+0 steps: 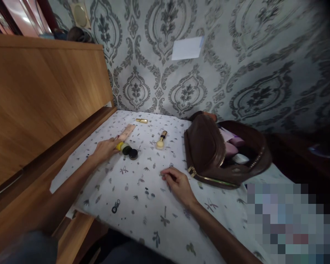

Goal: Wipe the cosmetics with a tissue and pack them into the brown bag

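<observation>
My left hand [109,147] is at the left of the cloth-covered table, its fingers closed on a small yellow round container [119,146]. Right of that, in a row, are a pale and dark-green round piece [125,149] and a black round pot or cap [133,154]. Just beyond my fingers a peach-coloured flat tube [128,131] lies on the cloth. My right hand [179,184] rests lower down with loosely bent fingers, thumb apart from the index finger, nothing in it. Beyond it lies a small bottle with a gold and black cap [161,140].
A brown leather bag [206,146] stands unzipped at the right with pink and white items inside. A small gold tube [142,120] lies near the wall. The wooden cabinet [49,80] borders the left side. White paper [187,48] hangs on the patterned wall.
</observation>
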